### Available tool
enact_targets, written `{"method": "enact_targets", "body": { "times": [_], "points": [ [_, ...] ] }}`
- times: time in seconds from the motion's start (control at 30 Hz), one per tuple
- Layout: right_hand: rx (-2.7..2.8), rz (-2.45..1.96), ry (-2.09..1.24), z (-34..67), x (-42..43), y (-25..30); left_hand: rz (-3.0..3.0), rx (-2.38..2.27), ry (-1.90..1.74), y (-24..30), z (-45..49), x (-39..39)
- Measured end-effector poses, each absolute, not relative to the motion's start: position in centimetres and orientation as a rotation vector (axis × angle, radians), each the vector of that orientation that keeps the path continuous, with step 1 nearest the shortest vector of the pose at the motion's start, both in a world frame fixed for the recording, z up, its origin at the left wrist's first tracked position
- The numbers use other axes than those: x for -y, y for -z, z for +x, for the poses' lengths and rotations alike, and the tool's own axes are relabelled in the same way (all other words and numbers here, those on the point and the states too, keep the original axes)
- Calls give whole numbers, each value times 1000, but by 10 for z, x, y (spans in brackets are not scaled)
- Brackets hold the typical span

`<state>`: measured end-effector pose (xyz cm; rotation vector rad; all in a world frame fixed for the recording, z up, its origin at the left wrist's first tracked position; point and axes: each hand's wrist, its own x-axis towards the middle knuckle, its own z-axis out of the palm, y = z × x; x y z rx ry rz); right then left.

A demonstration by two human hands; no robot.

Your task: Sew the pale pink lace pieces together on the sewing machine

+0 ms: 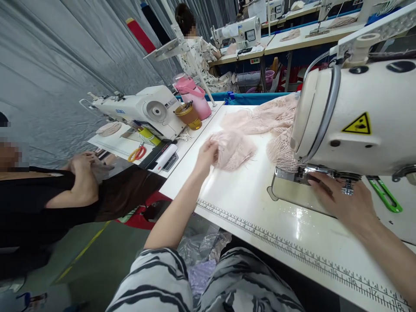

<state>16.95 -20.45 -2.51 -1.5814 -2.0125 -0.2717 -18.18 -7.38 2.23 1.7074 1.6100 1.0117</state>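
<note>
My left hand is closed on the edge of a pale pink lace piece lying on the white sewing table. At the sewing machine, my right hand reaches in beside the presser foot, thumb and forefinger apart. Machine parts hide some of its fingers, and I see nothing held there. More pink lace fabric is heaped behind the needle area, its netted end reaching the foot.
A green-handled cutter lies right of my right hand. A measuring tape strip runs along the front edge. Leftward stand another machine, a pink flask, an amber cup and red-orange scissors. One person sits close by.
</note>
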Motion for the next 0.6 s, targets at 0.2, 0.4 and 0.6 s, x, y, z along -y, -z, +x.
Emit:
{"method": "enact_targets", "body": {
  "times": [0.2, 0.4, 0.6],
  "points": [
    [1994, -1665, 230, 168, 206, 26, 1445, -1376, -1035, -50, -203, 77],
    [1959, -1731, 236, 168, 203, 32, 1596, -984, -609, -47, -126, 132],
    [1992, -1602, 242, 167, 204, 22, 2458, -514, -277, -33, -64, 174]
  ]
}}
